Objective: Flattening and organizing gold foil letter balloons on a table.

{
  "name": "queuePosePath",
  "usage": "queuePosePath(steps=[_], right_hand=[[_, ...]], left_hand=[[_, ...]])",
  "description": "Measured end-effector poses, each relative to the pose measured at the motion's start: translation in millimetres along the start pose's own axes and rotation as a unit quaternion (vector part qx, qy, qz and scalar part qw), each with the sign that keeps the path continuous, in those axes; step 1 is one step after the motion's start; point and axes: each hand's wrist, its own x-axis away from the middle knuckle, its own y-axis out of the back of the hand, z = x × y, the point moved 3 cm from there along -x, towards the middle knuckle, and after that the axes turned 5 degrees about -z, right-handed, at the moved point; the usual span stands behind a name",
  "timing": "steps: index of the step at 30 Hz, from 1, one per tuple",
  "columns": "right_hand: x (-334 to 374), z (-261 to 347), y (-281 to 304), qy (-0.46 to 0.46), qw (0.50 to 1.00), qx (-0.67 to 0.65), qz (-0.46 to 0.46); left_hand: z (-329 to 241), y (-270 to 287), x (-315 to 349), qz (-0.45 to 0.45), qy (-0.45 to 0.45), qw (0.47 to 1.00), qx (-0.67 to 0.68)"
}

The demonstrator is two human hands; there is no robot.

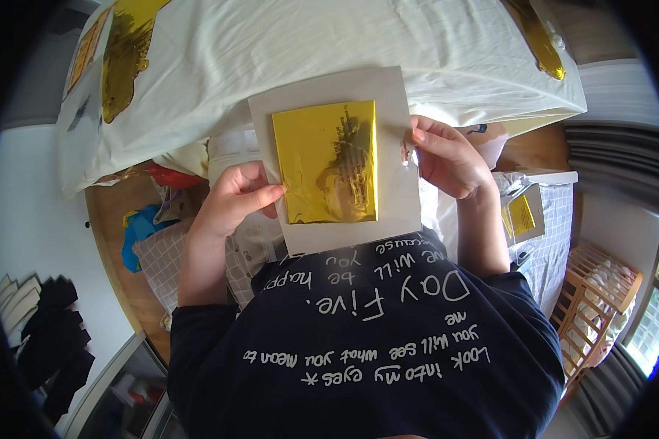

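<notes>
A pale grey cardboard sheet (399, 197) is held up in front of my chest, slightly tilted. On its face lies a shiny gold foil square (307, 157), with dark reflections on its right half. My left hand (234, 197) is closed on the sheet's left edge, thumb in front near the foil's lower left side and some fingers hidden behind. At the opposite edge, my right hand (450, 157) pinches the sheet higher up between thumb and fingers.
Ahead is a large surface under a wrinkled white cloth (220, 44), with gold foil pieces at its far left (128, 58) and far right (538, 44). A second board with a gold square (518, 216) rests on checked cloth (556, 241) at right. A slatted wooden frame (589, 282) stands beyond.
</notes>
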Motion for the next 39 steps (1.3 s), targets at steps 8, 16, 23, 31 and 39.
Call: queuePosePath(steps=[8, 16, 23, 31, 39], right_hand=[[9, 20, -11, 0.128, 0.952, 0.236, -0.15], [0, 99, -60, 0.25, 0.873, 0.392, -0.146], [-95, 196, -42, 0.214, 0.774, 0.587, -0.1], [-115, 187, -45, 0.421, 0.504, 0.734, -0.172], [-27, 203, 56, 0.451, 0.35, 0.693, -0.441]], left_hand=[[4, 5, -8, -0.004, -0.052, 0.999, 0.011], [-55, -7, -12, -0.055, -0.16, 0.986, -0.003], [-135, -13, -31, -0.142, -0.164, 0.949, -0.228], [-164, -21, -93, -0.207, -0.475, 0.687, -0.509], [-189, -32, -144, -0.066, -0.493, 0.642, -0.584]])
